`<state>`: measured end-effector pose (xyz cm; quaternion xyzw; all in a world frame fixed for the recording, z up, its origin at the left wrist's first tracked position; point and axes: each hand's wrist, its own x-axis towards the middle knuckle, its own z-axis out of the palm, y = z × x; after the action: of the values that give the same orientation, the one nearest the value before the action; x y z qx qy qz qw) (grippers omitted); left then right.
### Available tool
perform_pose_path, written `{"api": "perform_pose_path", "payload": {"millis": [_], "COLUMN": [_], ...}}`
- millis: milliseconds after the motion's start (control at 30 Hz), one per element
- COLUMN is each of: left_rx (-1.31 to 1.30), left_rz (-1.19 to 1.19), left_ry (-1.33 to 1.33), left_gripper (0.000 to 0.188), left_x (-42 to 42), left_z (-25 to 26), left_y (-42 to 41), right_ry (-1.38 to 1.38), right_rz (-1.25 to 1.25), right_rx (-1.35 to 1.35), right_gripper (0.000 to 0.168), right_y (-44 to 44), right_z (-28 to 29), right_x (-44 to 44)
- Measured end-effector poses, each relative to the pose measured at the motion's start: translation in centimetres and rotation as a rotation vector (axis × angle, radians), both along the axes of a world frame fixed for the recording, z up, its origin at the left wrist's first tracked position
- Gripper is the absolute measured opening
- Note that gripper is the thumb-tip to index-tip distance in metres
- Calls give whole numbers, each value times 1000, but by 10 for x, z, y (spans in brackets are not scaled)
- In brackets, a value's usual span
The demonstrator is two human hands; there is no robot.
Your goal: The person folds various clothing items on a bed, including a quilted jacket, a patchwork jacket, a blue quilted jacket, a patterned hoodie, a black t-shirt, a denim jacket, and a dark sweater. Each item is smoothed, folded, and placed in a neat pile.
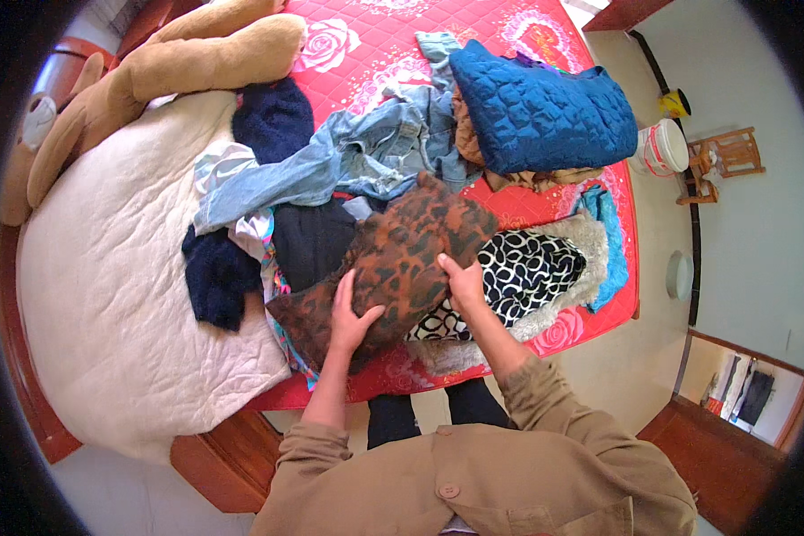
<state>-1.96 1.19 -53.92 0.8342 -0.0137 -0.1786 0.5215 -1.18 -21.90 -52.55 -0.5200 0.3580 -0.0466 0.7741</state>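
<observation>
A brown and black leopard-print garment [405,258] lies bunched and partly folded in front of me. My right hand [465,285] grips its right edge, thumb on top and fingers mostly hidden beneath. On its left part rests my left hand [350,318], the thumb spread away from the fingers. Partly under the garment, to the right, is a black cloth with white rings [526,275], lying on a grey fluffy piece [593,248]. Black clothing [311,241] and light blue denim [368,144] lie just beyond and to the left.
All this sits on a bed with a red quilted rose-print cover [328,47]. A folded blue quilted garment [543,114] tops a pile at far right. Left are a cream blanket [120,281] and a large plush toy [201,60]. A white bucket [663,147] stands beyond the bed.
</observation>
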Motion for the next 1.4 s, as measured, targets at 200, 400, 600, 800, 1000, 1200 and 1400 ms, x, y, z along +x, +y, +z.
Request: {"api": "perform_pose_path", "payload": {"millis": [200,400,600,800,1000,1200,1400], "left_rx": [-389,-401,-766,-920,-1037,-546,-524], "left_rz": [197,-61,-191,-453,-335,-480,5], "left_ry": [163,377,662,864,652,-232,279], "left_gripper": [106,82,82,81,85,41,24], "left_x": [1,-2,7,-27,85,210,331], "left_z": [25,-18,38,99,162,273,115], "left_y": [41,89,42,-1,-49,-190,-296], "right_ry": [-107,-219,-238,-301,-613,-751,-151], "right_rz": [288,452,227,84,-11,-157,-267], "right_rx": [-79,204,377,443,401,328,133], "right_gripper": [37,36,36,36,30,30,35], "right_y": [50,67,63,-6,-122,-302,-463], "right_z": [151,242,306,350,377,328,95], "right_x": [-24,-23,-5,29,86,135,169]}}
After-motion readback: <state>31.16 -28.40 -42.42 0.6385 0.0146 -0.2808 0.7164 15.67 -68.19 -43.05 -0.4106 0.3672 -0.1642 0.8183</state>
